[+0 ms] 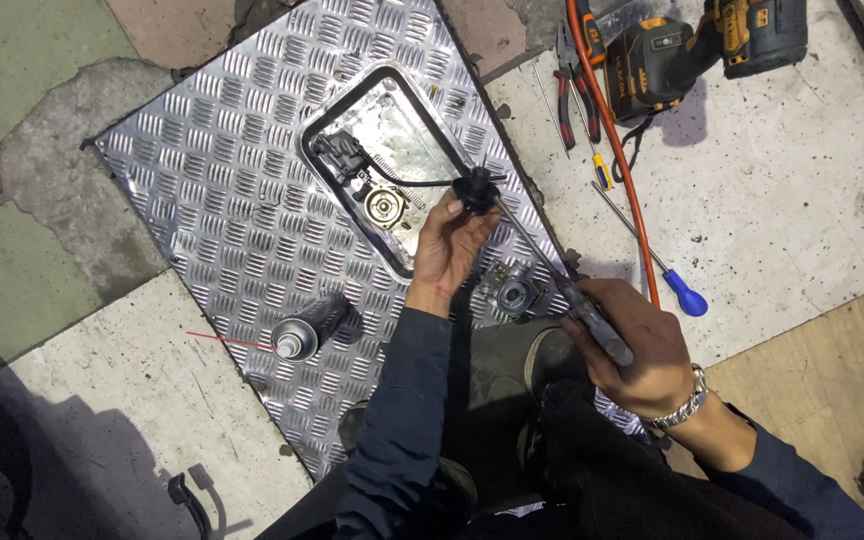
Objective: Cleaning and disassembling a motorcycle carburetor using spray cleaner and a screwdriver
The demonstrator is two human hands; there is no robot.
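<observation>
Floor of pale stone and worn green and pink tiles (pixel 792 190) carries everything here, and on it lies the largest piece, a silvery diamond-tread metal plate (pixel 222 190) set at a slant, with a black-rimmed rounded rectangular recess (pixel 324 165) let into it. Inside that recess sit a black latch mechanism (pixel 344 158) and a round brass-coloured lock cylinder (pixel 385 207), joined by a thin black rod. At the upper right, off the plate, rests an orange and black cordless drill (pixel 692 50), with an orange hose (pixel 620 160) running down past red-handled pliers (pixel 570 95) and a long blue-handled screwdriver (pixel 667 275). A grey spray can (pixel 307 328) with a thin red straw lies on the plate's lower left part. The left hand (pixel 449 250) has its fingers closed in a pinch on a small black plastic fitting (pixel 476 188), which is held just above the recess's right rim. The right hand (pixel 637 350) (a metal watch at its wrist) is wrapped firmly round the dark handle of a long-shafted screwdriver (pixel 542 262), whose tip meets that black fitting. A small round metal lock part (pixel 512 295) lies on the plate between the two hands.
</observation>
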